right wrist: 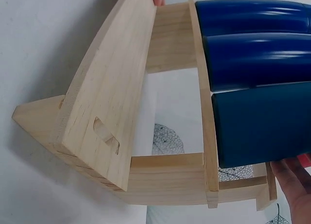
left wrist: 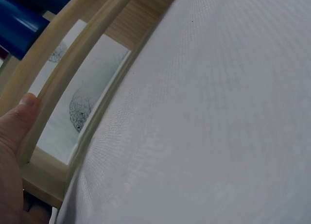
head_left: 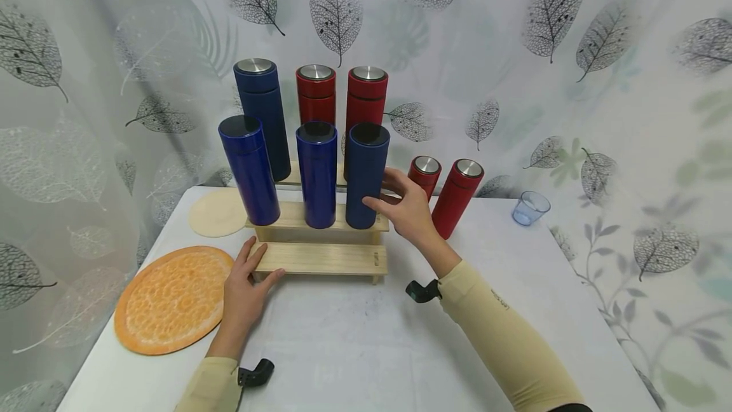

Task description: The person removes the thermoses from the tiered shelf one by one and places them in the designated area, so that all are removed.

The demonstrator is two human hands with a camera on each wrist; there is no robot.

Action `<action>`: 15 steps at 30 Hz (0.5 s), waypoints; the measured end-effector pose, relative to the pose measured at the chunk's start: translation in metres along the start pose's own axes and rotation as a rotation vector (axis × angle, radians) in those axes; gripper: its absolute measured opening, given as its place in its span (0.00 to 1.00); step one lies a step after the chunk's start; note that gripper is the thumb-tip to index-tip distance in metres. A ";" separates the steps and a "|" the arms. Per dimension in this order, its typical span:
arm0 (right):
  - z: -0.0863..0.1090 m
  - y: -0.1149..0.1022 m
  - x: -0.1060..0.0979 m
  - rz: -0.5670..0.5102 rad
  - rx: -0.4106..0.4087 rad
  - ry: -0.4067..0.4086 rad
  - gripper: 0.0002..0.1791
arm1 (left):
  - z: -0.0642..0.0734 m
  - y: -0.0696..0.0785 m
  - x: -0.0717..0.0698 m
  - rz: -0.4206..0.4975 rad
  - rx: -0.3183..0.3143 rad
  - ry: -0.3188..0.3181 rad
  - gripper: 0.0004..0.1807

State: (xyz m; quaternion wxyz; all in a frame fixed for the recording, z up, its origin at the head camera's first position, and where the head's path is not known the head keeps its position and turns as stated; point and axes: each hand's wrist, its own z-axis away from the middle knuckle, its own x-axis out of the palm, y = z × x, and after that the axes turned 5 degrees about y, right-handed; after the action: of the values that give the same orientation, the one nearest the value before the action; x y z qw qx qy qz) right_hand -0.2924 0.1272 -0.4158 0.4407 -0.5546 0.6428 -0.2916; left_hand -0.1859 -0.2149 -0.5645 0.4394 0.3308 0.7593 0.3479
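Note:
A three-step wooden rack stands on the table. My left hand grips the left end of its lowest step, the thumb on the front edge. On the middle step stand two glossy blue thermos bottles and, at the right end, a matte dark blue thermos bottle. My right hand holds that matte bottle low on its right side, thumb in front; its other fingers are partly hidden behind. The top step bears a dark blue bottle and two red bottles.
Two red thermos bottles stand on the table right of the rack. A small blue glass sits near the back right edge. At left lie an orange round mat and a beige round mat. A leaf-patterned curtain hangs behind.

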 end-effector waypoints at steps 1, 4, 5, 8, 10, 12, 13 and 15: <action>0.000 0.000 0.000 0.001 -0.002 0.002 0.34 | 0.000 0.000 0.000 -0.002 0.000 0.000 0.40; 0.001 -0.001 -0.002 0.000 -0.007 0.006 0.34 | 0.000 0.000 0.000 -0.006 -0.001 0.000 0.41; 0.001 -0.001 -0.002 0.000 -0.009 0.007 0.34 | 0.000 0.000 0.000 -0.006 -0.002 0.002 0.41; 0.002 -0.003 -0.005 -0.005 -0.016 0.010 0.34 | 0.000 -0.001 0.000 -0.003 0.001 0.004 0.41; 0.003 -0.003 -0.006 -0.011 -0.019 0.013 0.35 | 0.000 0.000 0.000 0.003 0.008 0.006 0.40; 0.003 -0.003 -0.007 -0.018 -0.020 0.015 0.35 | 0.000 0.000 0.000 0.005 0.013 0.008 0.40; 0.003 -0.003 -0.008 -0.024 -0.020 0.015 0.35 | 0.000 0.001 0.000 0.005 0.018 0.009 0.40; 0.003 -0.003 -0.009 -0.024 -0.021 0.014 0.35 | 0.001 0.002 -0.001 0.009 0.018 0.010 0.40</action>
State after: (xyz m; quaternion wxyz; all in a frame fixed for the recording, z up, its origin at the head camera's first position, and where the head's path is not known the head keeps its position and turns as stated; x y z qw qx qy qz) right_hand -0.2881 0.1355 -0.4124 0.4269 -0.5647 0.6422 -0.2941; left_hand -0.1847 -0.2141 -0.5628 0.4312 0.3365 0.7629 0.3447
